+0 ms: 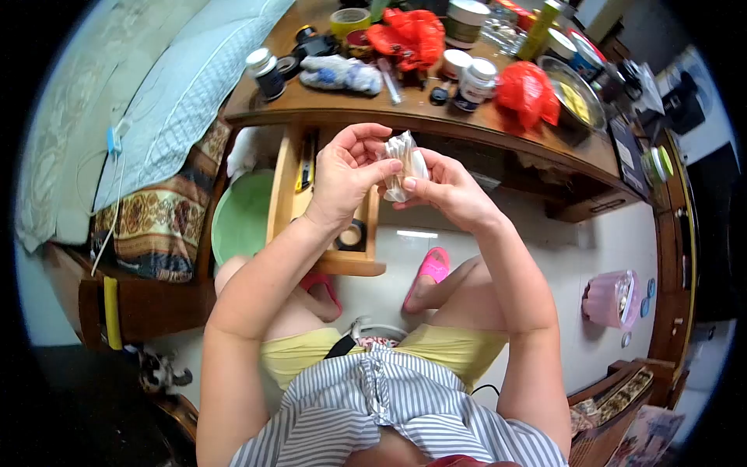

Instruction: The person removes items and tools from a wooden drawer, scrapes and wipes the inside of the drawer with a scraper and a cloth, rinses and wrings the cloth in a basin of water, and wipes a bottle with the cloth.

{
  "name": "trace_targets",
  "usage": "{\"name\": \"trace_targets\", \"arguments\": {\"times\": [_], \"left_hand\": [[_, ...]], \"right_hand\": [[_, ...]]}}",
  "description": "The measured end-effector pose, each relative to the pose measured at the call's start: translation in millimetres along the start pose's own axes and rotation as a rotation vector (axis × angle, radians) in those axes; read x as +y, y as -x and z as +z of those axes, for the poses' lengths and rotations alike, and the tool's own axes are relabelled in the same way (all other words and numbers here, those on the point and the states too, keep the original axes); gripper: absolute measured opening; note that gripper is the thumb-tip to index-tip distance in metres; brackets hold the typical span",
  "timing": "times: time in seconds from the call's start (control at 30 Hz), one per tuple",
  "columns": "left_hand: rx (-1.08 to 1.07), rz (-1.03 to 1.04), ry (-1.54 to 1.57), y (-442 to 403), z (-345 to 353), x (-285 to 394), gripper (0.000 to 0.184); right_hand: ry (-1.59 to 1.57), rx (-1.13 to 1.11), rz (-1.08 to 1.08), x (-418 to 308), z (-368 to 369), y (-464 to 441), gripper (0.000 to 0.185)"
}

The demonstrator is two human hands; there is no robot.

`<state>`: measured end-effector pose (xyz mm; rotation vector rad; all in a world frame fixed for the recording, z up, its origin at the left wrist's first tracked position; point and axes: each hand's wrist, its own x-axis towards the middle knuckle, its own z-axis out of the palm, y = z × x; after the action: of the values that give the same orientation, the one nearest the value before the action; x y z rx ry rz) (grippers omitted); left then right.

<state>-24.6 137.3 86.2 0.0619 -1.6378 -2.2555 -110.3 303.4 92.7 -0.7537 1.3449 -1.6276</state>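
In front of the desk, both my hands are closed on a small clear plastic packet [400, 167] with thin tan sticks inside. My left hand [340, 173] presses its thumb on the packet's left side, the other fingers curled above. On the other side, my right hand [455, 189] pinches the packet between thumb and fingers. Something white and rounded [419, 163] shows by the right fingers; I cannot tell whether it is part of the packet. Below the left hand stands a pulled-out wooden drawer [282, 198] holding a yellow utility knife [304, 174] and a tape roll [352, 235].
The wooden desk [311, 115] carries a dark bottle [266, 74], rolled patterned cloth [341, 75], red plastic bags [527, 95], a white-capped jar [475, 84] and a metal bowl [576, 97]. A green basin [243, 214] sits beside the drawer. A pink bin [608, 299] stands right; a cat [159, 372] is lower left.
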Motion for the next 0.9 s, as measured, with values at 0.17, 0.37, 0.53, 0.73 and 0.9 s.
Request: {"name": "trace_targets", "arguments": {"times": [0.17,0.37,0.53,0.73,0.9], "left_hand": [[-0.131,-0.116,0.083,-15.0,70.2,-21.2,0.039],[-0.293,-0.272,0.034,-33.0,169.2,-76.1,0.044],[-0.537,-0.546,0.016,-0.9,227.9,-126.1,0.034],[-0.907,-0.406,-0.272,37.7,243.9,-157.5,0.021],[-0.836,-0.482,-0.226,32.1,251.2,-147.9,0.017]], "right_hand": [[-0.157,0.137,-0.062,-7.0,-36.0,67.4,0.044],[-0.29,0.703,-0.366,4.9,-86.3,162.4,0.034],[-0.914,1.342,-0.425,144.4,-166.4,273.3,0.032],[-1.009,1.742,-0.586,251.3,-267.4,463.2,0.027],[-0.702,2.001,-0.607,104.6,-315.5,537.1,0.041]]}}
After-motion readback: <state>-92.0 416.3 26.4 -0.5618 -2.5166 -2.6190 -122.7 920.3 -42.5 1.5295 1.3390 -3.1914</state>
